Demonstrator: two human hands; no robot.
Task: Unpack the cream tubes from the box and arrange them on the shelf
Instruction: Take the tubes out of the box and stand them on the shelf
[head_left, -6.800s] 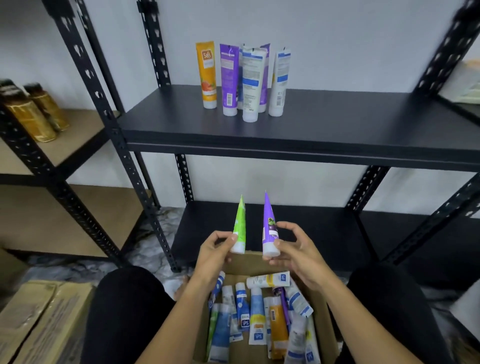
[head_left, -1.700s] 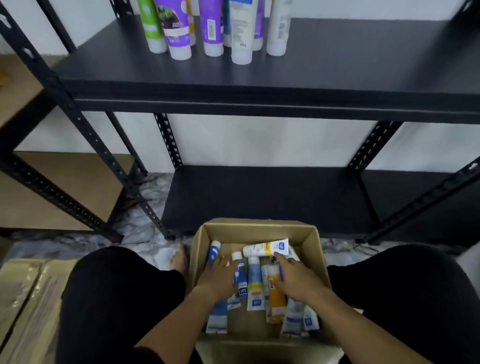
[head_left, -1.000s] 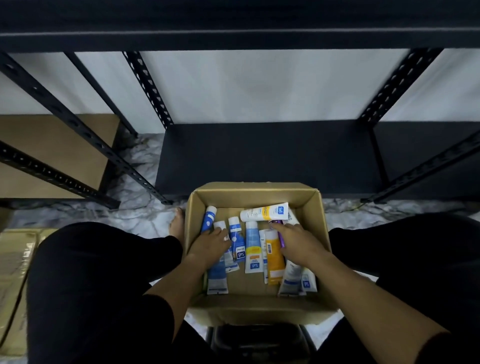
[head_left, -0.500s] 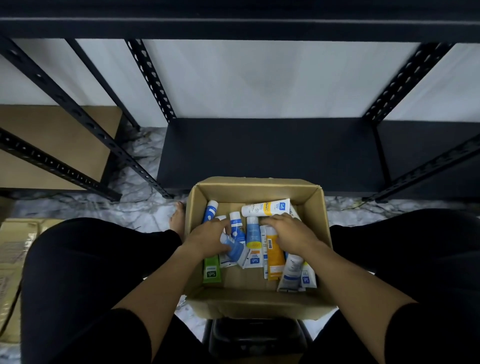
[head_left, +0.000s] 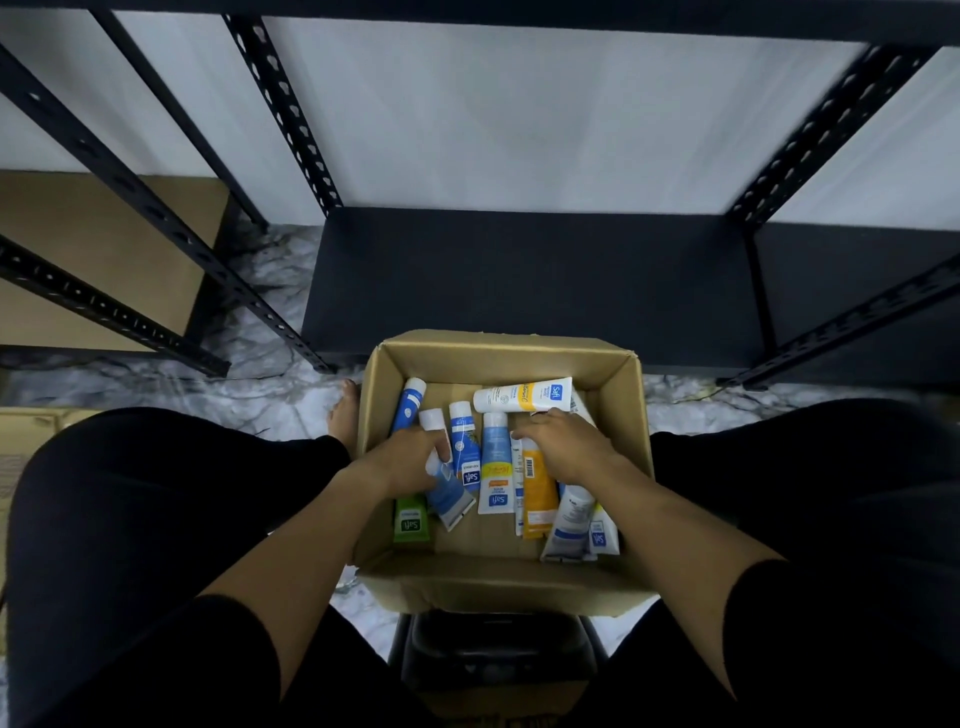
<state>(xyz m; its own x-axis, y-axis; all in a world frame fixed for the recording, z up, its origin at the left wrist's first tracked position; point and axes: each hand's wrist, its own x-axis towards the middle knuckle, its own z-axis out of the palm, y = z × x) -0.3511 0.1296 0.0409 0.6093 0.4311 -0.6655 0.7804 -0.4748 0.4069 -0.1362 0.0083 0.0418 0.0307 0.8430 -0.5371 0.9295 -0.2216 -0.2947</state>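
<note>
Both hands are down in the open cardboard box (head_left: 613, 384), which sits low in the centre of the frame between the person's black-clad knees, as they were half a second ago. The left hand (head_left: 410, 460) has its fingers curled round a pale blue-and-white tube (head_left: 448, 496), whose flat end juts out toward the lower right of the hand; that tube lies much as it did just before, tilted across the others. Since a second ago it has been pulled aside, uncovering a green tube (head_left: 411, 525) at the lower left of the box. The right hand (head_left: 563, 447) lies palm-down over the tubes in the right half of the box, fingers bent; whether it grips one I cannot tell. It has shifted slightly toward the upper right and now touches the edge of the white-and-yellow tube (head_left: 523, 395) lying crosswise at the far end. An orange tube (head_left: 537, 493) shows just left of its wrist, as before. Beyond the box, the black lower shelf (head_left: 530, 280) fills the middle of the frame. Seven seconds back, each hand held a tube upright above the box.
</note>
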